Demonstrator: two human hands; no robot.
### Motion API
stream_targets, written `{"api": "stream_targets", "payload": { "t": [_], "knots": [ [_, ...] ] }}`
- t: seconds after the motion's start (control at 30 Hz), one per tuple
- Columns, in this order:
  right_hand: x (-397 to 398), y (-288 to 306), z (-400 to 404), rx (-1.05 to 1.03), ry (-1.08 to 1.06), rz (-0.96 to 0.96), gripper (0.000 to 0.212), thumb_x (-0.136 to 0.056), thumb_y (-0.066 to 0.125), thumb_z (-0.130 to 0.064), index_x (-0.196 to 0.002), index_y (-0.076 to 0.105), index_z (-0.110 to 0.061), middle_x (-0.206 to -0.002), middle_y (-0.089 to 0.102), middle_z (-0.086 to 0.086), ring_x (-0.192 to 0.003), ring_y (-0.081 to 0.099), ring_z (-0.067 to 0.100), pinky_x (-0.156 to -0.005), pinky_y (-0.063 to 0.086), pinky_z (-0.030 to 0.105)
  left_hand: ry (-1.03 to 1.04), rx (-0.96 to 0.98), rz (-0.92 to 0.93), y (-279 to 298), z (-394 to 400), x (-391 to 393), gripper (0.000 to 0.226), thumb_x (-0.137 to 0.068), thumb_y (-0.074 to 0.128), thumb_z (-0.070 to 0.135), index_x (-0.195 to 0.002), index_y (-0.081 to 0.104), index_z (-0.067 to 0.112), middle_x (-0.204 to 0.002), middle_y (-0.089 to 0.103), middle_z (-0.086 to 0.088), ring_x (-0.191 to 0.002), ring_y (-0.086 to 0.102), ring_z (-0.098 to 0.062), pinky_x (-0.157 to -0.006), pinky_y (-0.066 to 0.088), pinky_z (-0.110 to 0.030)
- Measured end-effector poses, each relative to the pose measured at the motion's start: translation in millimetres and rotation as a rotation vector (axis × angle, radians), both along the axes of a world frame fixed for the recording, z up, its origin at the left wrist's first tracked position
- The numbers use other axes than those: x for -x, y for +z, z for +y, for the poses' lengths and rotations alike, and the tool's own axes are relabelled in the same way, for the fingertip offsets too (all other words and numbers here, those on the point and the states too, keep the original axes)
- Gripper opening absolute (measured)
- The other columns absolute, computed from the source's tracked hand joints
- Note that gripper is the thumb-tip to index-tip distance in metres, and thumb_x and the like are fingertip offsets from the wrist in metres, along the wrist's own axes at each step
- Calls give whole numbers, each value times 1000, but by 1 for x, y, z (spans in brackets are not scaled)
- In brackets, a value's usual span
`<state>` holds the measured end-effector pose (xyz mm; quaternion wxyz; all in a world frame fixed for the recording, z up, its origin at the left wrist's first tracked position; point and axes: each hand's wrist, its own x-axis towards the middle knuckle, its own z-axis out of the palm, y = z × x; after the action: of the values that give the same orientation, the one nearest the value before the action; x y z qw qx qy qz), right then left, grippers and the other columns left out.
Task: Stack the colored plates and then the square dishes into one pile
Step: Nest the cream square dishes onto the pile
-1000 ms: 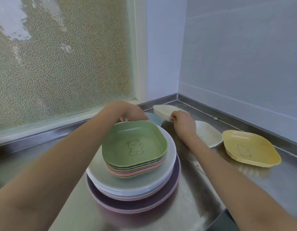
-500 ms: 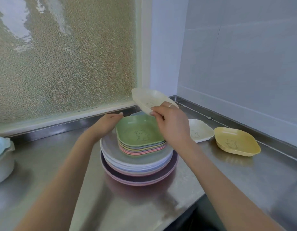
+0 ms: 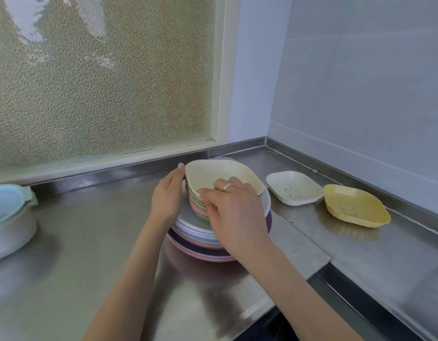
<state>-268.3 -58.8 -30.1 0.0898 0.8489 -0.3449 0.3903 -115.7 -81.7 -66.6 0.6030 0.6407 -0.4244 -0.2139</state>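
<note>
A pile of round colored plates [image 3: 200, 238] sits on the steel counter, with several square dishes [image 3: 197, 206] stacked on it. A cream square dish [image 3: 220, 172] lies on top of that stack. My right hand [image 3: 234, 212] grips the cream dish at its near edge, thumb at the rim. My left hand [image 3: 167, 195] rests with straight fingers against the left side of the square stack. A white square dish [image 3: 293, 188] and a yellow square dish [image 3: 355, 205] lie apart on the counter to the right.
A white pot with a pale blue lid [image 3: 8, 217] stands at the far left. A frosted window [image 3: 102, 77] and a tiled wall [image 3: 360, 82] close the back corner. The counter's front edge [image 3: 318, 269] steps down at the lower right.
My right hand has brought the cream dish down from above the pile onto the green dish on the stack. My left hand stays at the stack's left side.
</note>
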Motion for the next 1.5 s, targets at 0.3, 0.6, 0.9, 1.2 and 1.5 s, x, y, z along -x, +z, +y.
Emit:
{"api": "stream_targets", "payload": {
  "t": [0.3,0.6,0.9,1.2,1.5],
  "knots": [
    [-6,7,-3,-273,106,-1,21,-84,55,-21,-75,74,-18,-70,61,4,-72,52,28,-64,41,35,-12,32,2,2,5,5,28,-100,39,40,-110,65,33,-113,59,15,-112,50,-3,-94,33,-25],
    [-5,10,-3,-376,126,-31,20,-88,56,-24,-82,75,-22,-78,63,1,-79,55,24,-64,40,33,-20,-2,-27,5,5,5,32,-93,40,42,-73,63,50,-85,64,32,-97,55,-8,-91,39,-32],
    [-1,5,-14,-391,177,-70,27,-90,54,-31,-71,69,-19,-71,60,-3,-68,52,14,-62,42,30,-64,40,-44,-2,2,1,30,-91,39,41,-90,68,36,-92,69,21,-92,59,1,-93,42,-32],
    [77,-30,-116,-361,-375,-413,29,-91,52,-20,-118,63,-18,-116,61,8,-95,60,26,-72,41,27,-51,118,35,-7,4,0,28,-99,41,26,-107,69,25,-107,65,21,-99,55,18,-85,36,1],
    [100,-80,-150,-600,-712,12,25,-88,47,-6,-93,68,-18,-101,66,10,-95,62,32,-68,48,32,-39,137,-9,-11,1,-4,32,-98,44,19,-116,70,21,-116,69,12,-116,58,-4,-101,41,-26]
  ]
}}
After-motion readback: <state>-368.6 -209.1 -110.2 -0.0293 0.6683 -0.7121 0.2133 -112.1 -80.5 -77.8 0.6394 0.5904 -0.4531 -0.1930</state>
